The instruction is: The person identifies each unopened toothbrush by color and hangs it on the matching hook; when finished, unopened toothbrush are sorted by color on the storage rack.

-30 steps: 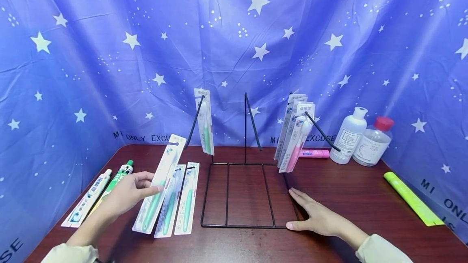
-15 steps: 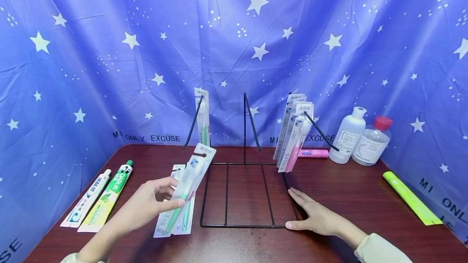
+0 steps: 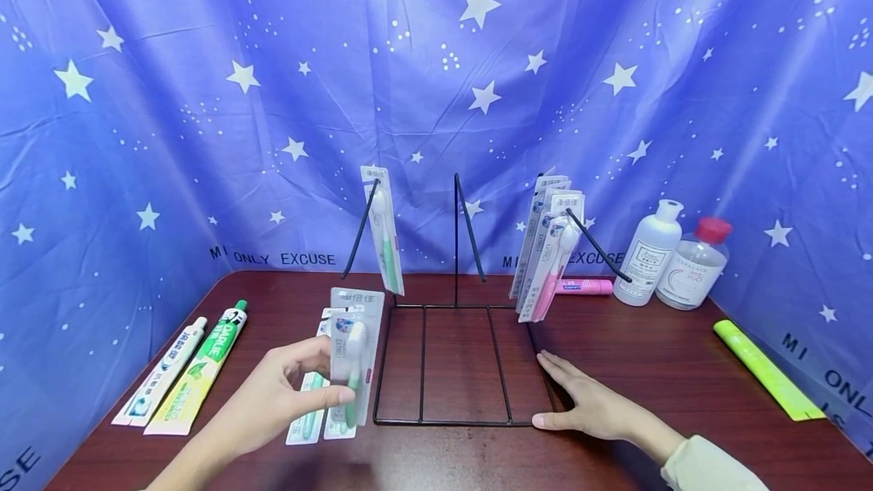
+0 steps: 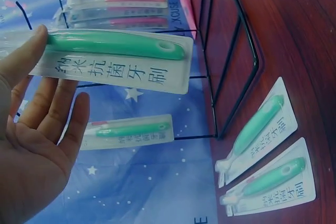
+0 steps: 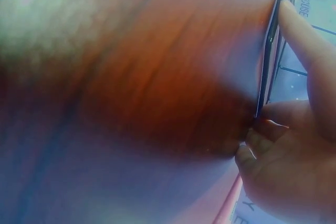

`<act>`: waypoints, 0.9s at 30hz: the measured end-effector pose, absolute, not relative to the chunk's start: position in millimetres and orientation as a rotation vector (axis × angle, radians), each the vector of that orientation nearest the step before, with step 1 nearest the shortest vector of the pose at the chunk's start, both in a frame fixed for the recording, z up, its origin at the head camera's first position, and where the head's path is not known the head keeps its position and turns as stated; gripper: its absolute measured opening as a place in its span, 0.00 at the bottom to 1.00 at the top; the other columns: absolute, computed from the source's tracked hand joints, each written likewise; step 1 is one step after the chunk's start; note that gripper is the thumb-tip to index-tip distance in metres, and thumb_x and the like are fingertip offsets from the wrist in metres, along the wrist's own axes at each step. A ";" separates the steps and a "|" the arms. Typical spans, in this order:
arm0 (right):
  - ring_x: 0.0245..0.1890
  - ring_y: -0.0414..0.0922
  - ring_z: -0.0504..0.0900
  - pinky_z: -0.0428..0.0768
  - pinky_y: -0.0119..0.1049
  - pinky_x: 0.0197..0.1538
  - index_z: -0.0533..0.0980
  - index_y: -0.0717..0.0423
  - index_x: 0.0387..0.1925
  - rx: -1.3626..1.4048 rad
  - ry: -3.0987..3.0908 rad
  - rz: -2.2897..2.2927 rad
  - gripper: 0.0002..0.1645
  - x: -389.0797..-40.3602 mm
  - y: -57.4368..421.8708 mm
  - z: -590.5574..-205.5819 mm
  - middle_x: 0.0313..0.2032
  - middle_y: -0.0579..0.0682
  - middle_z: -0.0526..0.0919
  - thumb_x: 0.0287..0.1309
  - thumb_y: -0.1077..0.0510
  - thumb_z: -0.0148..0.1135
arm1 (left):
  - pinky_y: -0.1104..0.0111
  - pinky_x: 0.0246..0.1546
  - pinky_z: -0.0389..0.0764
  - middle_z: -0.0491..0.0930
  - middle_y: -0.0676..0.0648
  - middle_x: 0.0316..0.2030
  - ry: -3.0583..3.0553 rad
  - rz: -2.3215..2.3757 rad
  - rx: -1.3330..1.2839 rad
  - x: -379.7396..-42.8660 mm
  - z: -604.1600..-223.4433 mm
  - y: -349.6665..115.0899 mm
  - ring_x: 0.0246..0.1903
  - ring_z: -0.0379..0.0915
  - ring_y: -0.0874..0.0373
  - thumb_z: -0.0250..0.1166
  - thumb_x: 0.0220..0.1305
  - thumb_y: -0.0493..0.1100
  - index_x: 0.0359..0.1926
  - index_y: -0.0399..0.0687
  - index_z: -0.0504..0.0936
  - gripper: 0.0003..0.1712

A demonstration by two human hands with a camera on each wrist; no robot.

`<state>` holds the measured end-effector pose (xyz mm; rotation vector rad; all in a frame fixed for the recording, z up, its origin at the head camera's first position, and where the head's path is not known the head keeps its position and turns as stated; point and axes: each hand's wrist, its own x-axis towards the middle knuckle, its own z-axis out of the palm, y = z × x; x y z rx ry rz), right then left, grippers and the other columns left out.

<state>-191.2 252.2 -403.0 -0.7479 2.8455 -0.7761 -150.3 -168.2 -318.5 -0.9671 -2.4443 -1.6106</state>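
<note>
My left hand [image 3: 293, 389] pinches a packaged green toothbrush [image 3: 361, 317] between thumb and fingers, upright above the table. In the left wrist view its green handle [image 4: 121, 45] shows through the clear blister. Two more packaged green toothbrushes lie beneath, one [image 4: 257, 132] beside the other [image 4: 275, 187]. My right hand [image 3: 593, 404] rests with fingers extended along the right side of the black wire rack's base [image 3: 453, 423]. On the rack's left hook hangs another green toothbrush [image 3: 385, 241]. Several packs, the front toothbrush [image 3: 555, 267] pink, hang from the right hook.
The rack's middle hook [image 3: 472, 229] points forward. Two toothpaste tubes, one white [image 3: 164, 370] and one green-yellow [image 3: 201, 373], lie at the left. Behind the rack's right side are a pink tube [image 3: 589, 287] and two bottles [image 3: 648, 256]. A yellow tube [image 3: 767, 370] lies far right.
My left hand has lifted its toothbrush and carried it right, turning the pack from slanted to upright and facing me. My right hand stays on the rack's base.
</note>
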 end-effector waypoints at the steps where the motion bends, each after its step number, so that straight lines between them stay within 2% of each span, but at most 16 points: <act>1: 0.63 0.60 0.54 0.58 0.60 0.57 0.53 0.68 0.65 -0.750 2.847 -0.774 0.56 -191.2 252.3 -403.1 0.64 0.65 0.55 0.48 0.36 0.62 | 0.67 0.32 0.77 0.80 0.52 0.33 -2.421 -1.625 -0.984 -150.5 -318.8 -168.5 0.34 0.77 0.56 0.65 0.54 0.37 0.42 0.52 0.78 0.12; 8: 0.63 0.60 0.54 0.58 0.60 0.56 0.53 0.68 0.65 -0.759 2.849 -0.771 0.55 -190.9 252.4 -403.6 0.64 0.65 0.55 0.48 0.36 0.62 | 0.65 0.33 0.78 0.82 0.47 0.35 -2.334 -1.768 -1.038 -154.8 -321.9 -170.1 0.35 0.78 0.54 0.63 0.55 0.31 0.46 0.45 0.77 0.17; 17: 0.63 0.60 0.54 0.58 0.60 0.57 0.53 0.68 0.66 -0.745 2.839 -0.784 0.55 -190.5 252.4 -404.0 0.65 0.65 0.55 0.48 0.36 0.61 | 0.63 0.37 0.78 0.82 0.45 0.37 -2.370 -1.873 -0.967 -155.2 -319.6 -169.8 0.38 0.78 0.54 0.61 0.57 0.32 0.55 0.44 0.71 0.23; 27: 0.64 0.58 0.53 0.57 0.59 0.58 0.53 0.67 0.65 -0.717 2.845 -0.760 0.56 -191.0 252.3 -404.8 0.65 0.64 0.55 0.47 0.34 0.61 | 0.67 0.35 0.75 0.82 0.49 0.30 -2.426 -1.747 -0.800 -171.1 -318.6 -165.0 0.32 0.77 0.57 0.64 0.57 0.38 0.46 0.47 0.75 0.14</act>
